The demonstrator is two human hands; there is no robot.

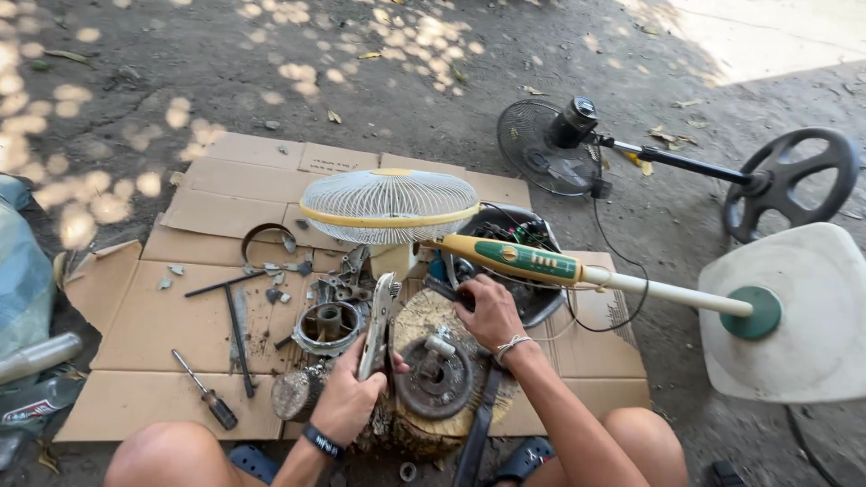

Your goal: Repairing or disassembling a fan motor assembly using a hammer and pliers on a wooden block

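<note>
My left hand (347,397) is closed around the handles of a pair of metal pliers (377,320) that point away from me. My right hand (490,311) reaches over a wooden stump (417,424) into a dark bowl (532,302) of small parts; whether it grips anything is hidden. A rusty round metal part (437,377) lies on the stump between my hands. Beyond them a stand fan lies on its side, with a white and yellow grille (388,206), a green and yellow control neck (514,259) and a white base (794,316).
Flattened cardboard (153,316) covers the ground and carries a screwdriver (206,390), a T-shaped wrench (236,335), a motor housing (327,326) and scrap bits. A second dismantled black fan (559,144) with its round base (792,180) lies at the far right. My knees are at the bottom edge.
</note>
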